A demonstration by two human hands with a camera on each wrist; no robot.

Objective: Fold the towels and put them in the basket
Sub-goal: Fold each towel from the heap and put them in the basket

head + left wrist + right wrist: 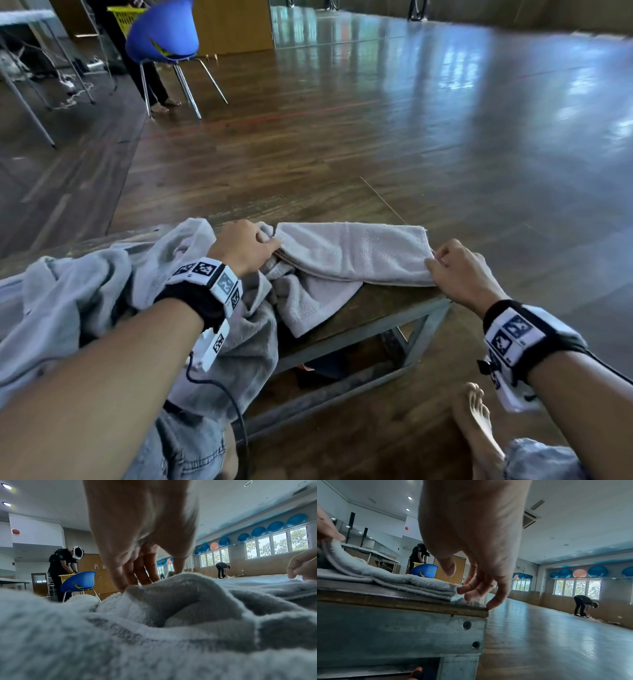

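Folded grey towel lying across the far edge of a low wooden bench. Left hand gripping its left end, fingers curled into the cloth; right hand apparently pinching the right corner. Loose towels heaped near left.

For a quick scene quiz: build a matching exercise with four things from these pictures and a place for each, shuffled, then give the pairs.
1. folded towel
2. left hand
3. right hand
4. blue chair

A. far off on the floor
B. at the towel's right end
C. flat on the table
D. at the towel's left end

Pairs: 1-C, 2-D, 3-B, 4-A
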